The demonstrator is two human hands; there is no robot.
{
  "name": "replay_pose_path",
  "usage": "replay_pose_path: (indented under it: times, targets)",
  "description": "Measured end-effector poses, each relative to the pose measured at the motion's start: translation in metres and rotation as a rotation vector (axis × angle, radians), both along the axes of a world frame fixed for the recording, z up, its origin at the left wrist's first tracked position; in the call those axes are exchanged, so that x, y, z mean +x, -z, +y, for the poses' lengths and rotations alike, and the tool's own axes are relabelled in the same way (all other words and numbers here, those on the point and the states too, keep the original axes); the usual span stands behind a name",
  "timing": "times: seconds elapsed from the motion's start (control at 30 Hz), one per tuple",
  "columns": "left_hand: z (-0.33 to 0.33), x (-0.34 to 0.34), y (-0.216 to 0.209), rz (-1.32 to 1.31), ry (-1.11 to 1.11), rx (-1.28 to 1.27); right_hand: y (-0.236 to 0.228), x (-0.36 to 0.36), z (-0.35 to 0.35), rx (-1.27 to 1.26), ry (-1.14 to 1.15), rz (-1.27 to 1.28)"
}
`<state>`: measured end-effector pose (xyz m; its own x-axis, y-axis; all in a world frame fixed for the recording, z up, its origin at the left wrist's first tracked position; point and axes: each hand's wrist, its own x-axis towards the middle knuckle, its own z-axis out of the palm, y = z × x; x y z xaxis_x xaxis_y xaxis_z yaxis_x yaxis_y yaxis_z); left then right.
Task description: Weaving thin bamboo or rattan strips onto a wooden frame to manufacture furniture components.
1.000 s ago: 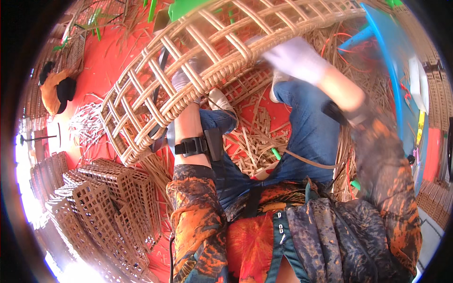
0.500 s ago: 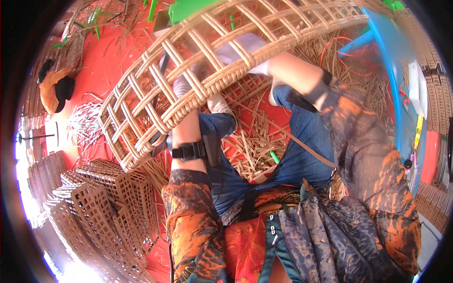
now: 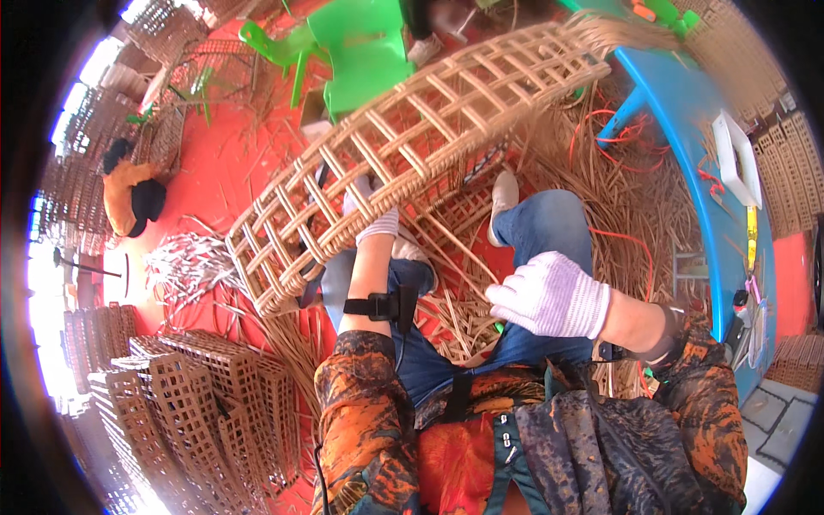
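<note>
A long woven rattan-like panel [image 3: 412,154], with an open lattice and a tightly wrapped edge, slants across the space above my knees. My left hand [image 3: 378,225], in a white glove, is at its lower edge, partly behind the lattice; its fingers are mostly hidden. In front of my right knee, my gloved right hand [image 3: 554,296] is closed on the end of a thin tan weaving strand [image 3: 459,245]. The strand runs up and left to the panel's edge near my left hand.
Stacked lattice baskets [image 3: 197,386] stand at the left. A green chair [image 3: 360,56] is ahead; a blue table [image 3: 699,172] holding a white tray [image 3: 736,159] is at the right. Loose strands [image 3: 601,189] litter the red floor. A person [image 3: 133,193] crouches at far left.
My right hand has come away from the panel, back toward me, with the strand drawn out. The panel has shifted lower in view, and its far end is farther left.
</note>
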<state>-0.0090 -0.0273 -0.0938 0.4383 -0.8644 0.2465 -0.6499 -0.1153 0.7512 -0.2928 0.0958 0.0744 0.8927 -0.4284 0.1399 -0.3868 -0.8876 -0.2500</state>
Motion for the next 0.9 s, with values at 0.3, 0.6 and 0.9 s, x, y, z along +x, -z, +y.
replay_pose_path:
  times: [0.3, 0.6, 0.9]
  targets:
    - [0.023, 0.017, -0.003, -0.467, 0.022, 0.069, -0.051, -0.02, -0.013, -0.352, 0.163, -0.385]
    - [0.017, 0.04, 0.012, -0.799, 0.155, 0.593, -0.007, -0.029, -0.195, -0.617, 0.455, -0.067]
    - [0.032, 0.062, 0.011, -0.75, -0.117, 0.519, 0.007, -0.019, -0.17, -0.705, 0.414, 0.059]
